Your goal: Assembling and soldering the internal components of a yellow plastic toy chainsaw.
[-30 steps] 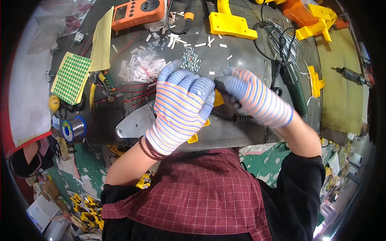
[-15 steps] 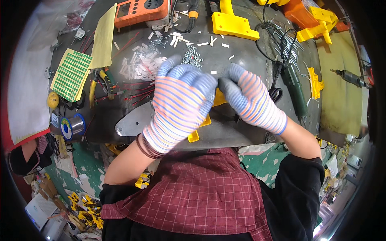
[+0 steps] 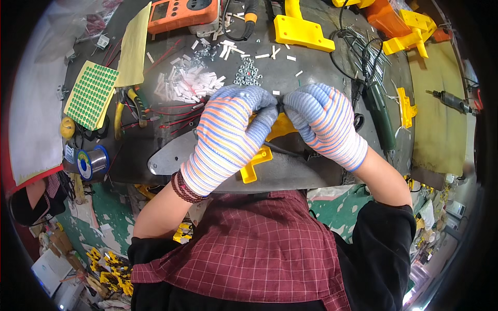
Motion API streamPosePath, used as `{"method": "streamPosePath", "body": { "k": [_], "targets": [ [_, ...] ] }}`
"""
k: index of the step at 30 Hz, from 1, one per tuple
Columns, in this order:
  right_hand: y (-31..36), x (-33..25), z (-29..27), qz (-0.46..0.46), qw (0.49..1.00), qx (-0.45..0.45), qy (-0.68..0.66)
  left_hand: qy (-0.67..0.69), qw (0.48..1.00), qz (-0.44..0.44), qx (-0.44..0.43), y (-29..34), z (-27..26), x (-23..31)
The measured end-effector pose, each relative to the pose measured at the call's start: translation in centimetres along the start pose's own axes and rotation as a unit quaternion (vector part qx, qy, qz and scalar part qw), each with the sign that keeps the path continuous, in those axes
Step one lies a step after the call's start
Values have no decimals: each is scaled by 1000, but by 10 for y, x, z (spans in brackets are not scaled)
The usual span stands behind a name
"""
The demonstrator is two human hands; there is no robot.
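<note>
Striped knit gloves cover both hands, which meet over the workbench with fingertips almost touching. My left hand [image 3: 231, 129] is closed in a pinch, thumb against the fingers. My right hand [image 3: 327, 124] pinches from the other side. A small dark bit shows between the fingertips, too small and covered to name. Below them lies a yellow plastic housing [image 3: 256, 165], partly hidden by my left hand. A black cord [image 3: 285, 150] runs across it toward my right hand. A flat grey metal plate with a rounded end [image 3: 174, 157] lies under my left wrist.
Beyond my hands lie a pile of nuts [image 3: 248, 72] and white sleeves [image 3: 194, 83]. Pliers [image 3: 137, 106], a green sticker sheet [image 3: 92, 96] and a solder spool [image 3: 93, 162] sit left. A dark green tool [image 3: 381, 116] lies right; an orange meter [image 3: 181, 14] stands behind.
Both hands were blurred by motion and now hold steadier. My left fingers have curled in toward the right fingertips, uncovering more of the white sleeves, nuts and yellow housing.
</note>
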State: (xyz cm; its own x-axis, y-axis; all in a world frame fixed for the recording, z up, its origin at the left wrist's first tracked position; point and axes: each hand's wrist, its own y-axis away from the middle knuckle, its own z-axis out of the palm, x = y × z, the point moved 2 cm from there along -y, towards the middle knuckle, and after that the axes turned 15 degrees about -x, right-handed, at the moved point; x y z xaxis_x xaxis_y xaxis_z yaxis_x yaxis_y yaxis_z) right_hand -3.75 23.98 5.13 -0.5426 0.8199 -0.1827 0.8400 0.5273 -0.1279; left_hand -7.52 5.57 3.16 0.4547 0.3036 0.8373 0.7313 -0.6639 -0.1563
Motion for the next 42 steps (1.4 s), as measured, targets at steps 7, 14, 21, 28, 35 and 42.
{"method": "streamPosePath", "body": {
  "k": [7, 14, 21, 28, 35, 42],
  "targets": [
    [-3, 1, 2, 71, 957, -65, -273, -324, 932, 148, 71, 0, 1, 9],
    [-3, 3, -2, 14, 998, 41, -41, 49, 996, -57, -54, -1, 0, -3],
    [-6, -7, 4, -9, 998, -3, -69, -277, 948, 146, 57, 5, 5, 5],
    [-25, 30, 1, -63, 989, -94, -96, -46, 997, 53, 18, 3, 6, -3],
    [-80, 70, 35, 134, 986, -91, -29, 112, 993, -27, -34, 5, -3, -3],
    [-83, 72, 46, 142, 978, -147, 30, 125, 991, -36, -38, 4, -1, -6]
  ]
}}
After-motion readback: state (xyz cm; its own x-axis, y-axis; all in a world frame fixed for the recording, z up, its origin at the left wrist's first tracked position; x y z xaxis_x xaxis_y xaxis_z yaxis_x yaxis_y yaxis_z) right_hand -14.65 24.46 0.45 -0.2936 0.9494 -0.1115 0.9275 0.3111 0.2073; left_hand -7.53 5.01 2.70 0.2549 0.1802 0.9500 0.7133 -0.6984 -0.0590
